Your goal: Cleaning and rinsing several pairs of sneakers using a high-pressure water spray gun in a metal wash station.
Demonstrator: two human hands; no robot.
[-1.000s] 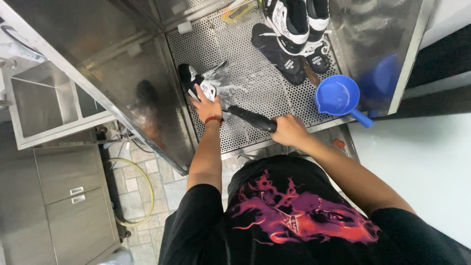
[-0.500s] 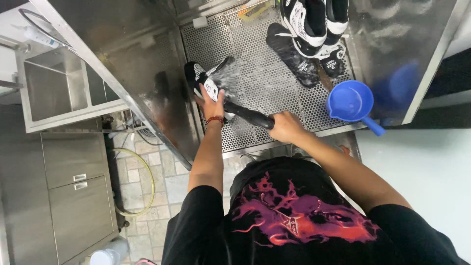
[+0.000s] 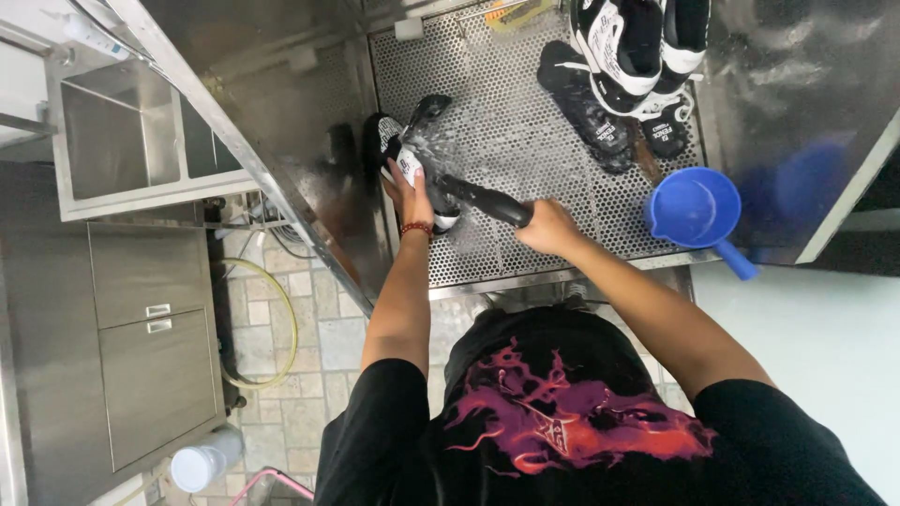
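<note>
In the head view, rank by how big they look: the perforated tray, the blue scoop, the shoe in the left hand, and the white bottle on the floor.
1. Perforated tray
2. Blue scoop
3. Shoe, held by the left hand, partly hidden; close to the scoop, so unsure
4. White bottle, though farther off

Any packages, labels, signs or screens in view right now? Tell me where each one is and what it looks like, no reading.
Labels: two small pale rectangles on the grey cabinet doors, lower left.
Insoles: dark, on the perforated tray below the black-and-white sneakers, with white print.
Shoe: black, a white patch, under the left hand; the right hand holds a black sprayer.
No packages, signs or screens.
</note>
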